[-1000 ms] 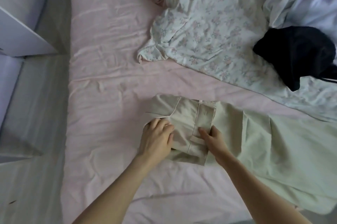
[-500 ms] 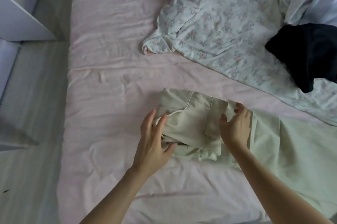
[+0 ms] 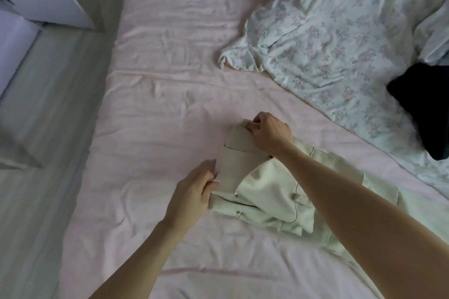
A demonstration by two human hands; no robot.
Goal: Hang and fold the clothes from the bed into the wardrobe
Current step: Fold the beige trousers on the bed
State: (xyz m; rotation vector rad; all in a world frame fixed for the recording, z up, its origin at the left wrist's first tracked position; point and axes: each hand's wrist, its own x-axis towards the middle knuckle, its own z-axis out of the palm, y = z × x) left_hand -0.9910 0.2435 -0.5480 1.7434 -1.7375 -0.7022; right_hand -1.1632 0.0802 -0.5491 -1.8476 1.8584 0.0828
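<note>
Both hands now grip and turn the folded beige pyjama top (image 3: 243, 167) on the bed (image 3: 158, 80).
Half a second ago they lay flatter; now the left hand (image 3: 192, 191) fingers pinch its near edge, the right hand (image 3: 269, 133) fingers curl on the far corner. Folding looks nearly done.

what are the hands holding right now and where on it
Both grip the folded beige garment: the left hand pinches its near-left edge, and the right hand grips its far top corner.
</note>
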